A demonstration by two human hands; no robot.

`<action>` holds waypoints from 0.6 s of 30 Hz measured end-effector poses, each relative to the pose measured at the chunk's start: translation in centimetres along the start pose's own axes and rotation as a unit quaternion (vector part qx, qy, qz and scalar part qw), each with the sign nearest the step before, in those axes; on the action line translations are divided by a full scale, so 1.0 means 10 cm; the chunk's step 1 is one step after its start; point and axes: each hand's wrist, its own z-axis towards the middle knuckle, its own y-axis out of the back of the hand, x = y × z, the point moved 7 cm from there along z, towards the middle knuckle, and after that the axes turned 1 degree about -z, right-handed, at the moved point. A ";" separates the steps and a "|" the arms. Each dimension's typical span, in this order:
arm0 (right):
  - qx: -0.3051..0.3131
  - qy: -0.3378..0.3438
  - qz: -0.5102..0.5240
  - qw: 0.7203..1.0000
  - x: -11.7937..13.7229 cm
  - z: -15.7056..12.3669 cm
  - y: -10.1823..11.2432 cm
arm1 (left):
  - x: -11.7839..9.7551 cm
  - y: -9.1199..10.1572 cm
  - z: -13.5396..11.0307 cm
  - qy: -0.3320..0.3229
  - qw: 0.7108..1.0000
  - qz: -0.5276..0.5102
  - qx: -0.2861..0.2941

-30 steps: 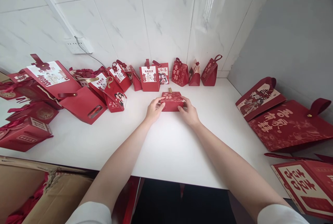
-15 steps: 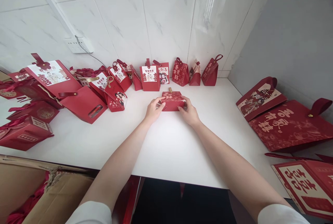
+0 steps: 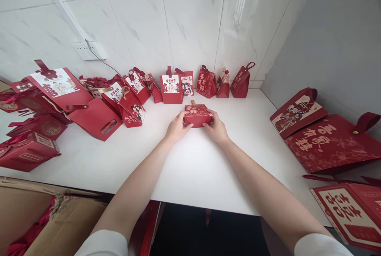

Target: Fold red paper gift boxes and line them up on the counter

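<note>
A small red gift box [image 3: 197, 115] with gold lettering lies on the white table, its base towards me and its gold-coloured loop [image 3: 193, 102] pointing at the wall. On its left side my left hand [image 3: 177, 125] is closed, thumb along the lower corner and fingers on the side. My right hand [image 3: 218, 127] grips the opposite side, thumb at the lower right corner and fingers on the upper edge. Behind it stands a red box with a white printed front [image 3: 172, 89]. A patterned red box with a loop [image 3: 206, 82] is a little to its right.
Several upright gift boxes line the tiled wall. More red boxes [image 3: 97, 117] crowd the left side of the white table [image 3: 190, 168]. Larger red boxes [image 3: 330, 141] lean by the grey panel at right. A cardboard carton [image 3: 67, 224] with red ribbon sits below left.
My left thumb has moved right and down along the near face of the box. The box has shifted very slightly; my right hand stays on its side.
</note>
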 end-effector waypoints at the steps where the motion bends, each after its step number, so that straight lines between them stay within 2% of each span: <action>1: -0.005 0.007 -0.002 1.000 0.01 0.00 0.00 | 0.00 0.00 0.00 -0.001 1.000 -0.011 -0.002; 4: -0.028 0.044 0.002 0.999 0.07 -0.01 0.02 | 0.02 -0.04 0.00 0.007 0.997 -0.077 -0.002; 8: -0.110 0.130 0.003 0.985 0.28 -0.05 0.15 | 0.00 -0.13 -0.02 0.021 0.983 -0.184 0.019; 10: -0.151 0.165 0.008 0.975 0.39 -0.09 0.22 | -0.03 -0.14 -0.03 0.024 0.983 -0.177 0.038; 12: -0.169 0.178 0.034 0.969 0.44 -0.11 0.25 | -0.06 -0.11 -0.04 0.019 0.991 -0.125 0.048; 15: -0.144 0.150 0.097 0.973 0.41 -0.10 0.20 | -0.09 -0.03 -0.05 0.011 0.998 -0.022 0.055; 18: -0.052 0.103 0.116 0.986 0.31 -0.07 0.04 | -0.10 -0.06 -0.06 0.012 0.995 0.045 0.092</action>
